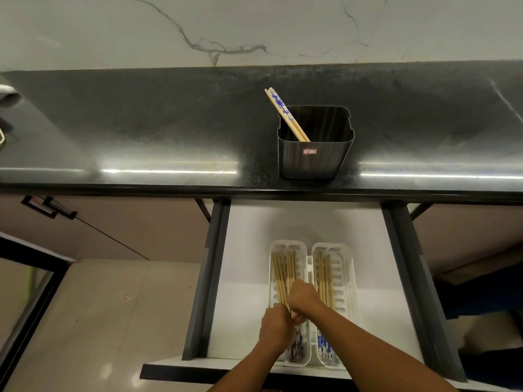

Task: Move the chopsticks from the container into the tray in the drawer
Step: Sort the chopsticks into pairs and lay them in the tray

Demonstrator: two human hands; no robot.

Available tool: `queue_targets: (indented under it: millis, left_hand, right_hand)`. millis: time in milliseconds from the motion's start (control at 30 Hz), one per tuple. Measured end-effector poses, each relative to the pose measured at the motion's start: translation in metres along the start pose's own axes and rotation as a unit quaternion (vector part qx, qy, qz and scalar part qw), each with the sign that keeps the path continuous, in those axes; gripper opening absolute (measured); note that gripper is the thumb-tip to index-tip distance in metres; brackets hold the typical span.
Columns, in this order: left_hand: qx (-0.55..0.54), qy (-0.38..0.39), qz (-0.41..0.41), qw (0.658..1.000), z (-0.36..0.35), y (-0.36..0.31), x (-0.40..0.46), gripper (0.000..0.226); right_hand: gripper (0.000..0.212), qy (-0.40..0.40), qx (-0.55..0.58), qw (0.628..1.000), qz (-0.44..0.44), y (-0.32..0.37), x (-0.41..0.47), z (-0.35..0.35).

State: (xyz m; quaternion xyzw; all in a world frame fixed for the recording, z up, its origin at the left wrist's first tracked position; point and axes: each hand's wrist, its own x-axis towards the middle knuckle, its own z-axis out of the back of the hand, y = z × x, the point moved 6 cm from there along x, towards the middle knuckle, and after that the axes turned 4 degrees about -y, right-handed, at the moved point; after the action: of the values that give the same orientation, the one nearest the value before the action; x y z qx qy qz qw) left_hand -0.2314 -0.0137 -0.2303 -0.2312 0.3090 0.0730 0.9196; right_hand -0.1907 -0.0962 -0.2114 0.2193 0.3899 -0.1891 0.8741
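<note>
Only marking I can see from here: a small red-bordered sticker point(309, 151) on the front wall of the black container point(314, 162) on the counter. Its print is too small and blurred to read. No other text, brand or numbers legible.

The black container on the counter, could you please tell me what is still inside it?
Two chopsticks lean against the back left corner of the black container, their blue-patterned ends sticking out above the rim. Its near wall hides the bottom, so anything lying low there cannot be seen.
</note>
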Motion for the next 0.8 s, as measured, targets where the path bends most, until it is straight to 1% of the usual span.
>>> queue_targets:
  millis: [67,167,233,267,367,467,533,600,700,800]
  left_hand:
    - [0.009,0.002,-0.008,1.0,0.002,-0.002,-0.001,0.021]
    - [0.018,-0.006,-0.036,0.999,0.009,-0.009,-0.003,0.024]
    - [0.03,-0.014,-0.064,0.997,0.015,-0.015,-0.004,0.024]
    - [0.034,-0.023,-0.075,0.996,0.021,-0.019,-0.004,0.024]
    - [0.006,-0.055,-0.091,0.994,0.049,-0.03,0.001,0.022]
    - [-0.053,-0.102,-0.134,0.984,0.093,-0.043,0.01,0.022]
    - [-0.105,-0.144,-0.169,0.969,0.13,-0.053,0.016,0.019]
    - [-0.155,-0.194,-0.197,0.948,0.169,-0.064,0.02,0.019]
    - [-0.22,-0.273,-0.214,0.912,0.229,-0.08,0.028,0.024]
    - [-0.322,-0.302,-0.204,0.874,0.282,-0.099,0.036,0.024]
  right_hand:
    - [0.036,-0.006,-0.015,1.0,0.019,0.001,-0.001,0.003]
    - [0.028,-0.029,0.029,0.998,0.039,0.003,-0.002,0.015]
    - [0.021,-0.032,0.038,0.997,0.054,0.006,-0.005,0.029]
    - [0.022,-0.042,0.05,0.995,0.072,0.008,-0.007,0.037]
    - [0.024,-0.117,0.078,0.978,0.151,0.021,-0.017,0.076]
    - [0.021,-0.195,0.133,0.944,0.229,0.043,-0.033,0.131]
    - [0.02,-0.242,0.165,0.91,0.292,0.064,-0.049,0.174]
    - [0.018,-0.303,0.179,0.875,0.332,0.083,-0.066,0.217]
    - [0.014,-0.368,0.216,0.835,0.346,0.106,-0.082,0.272]
    - [0.012,-0.412,0.217,0.82,0.332,0.123,-0.083,0.314]
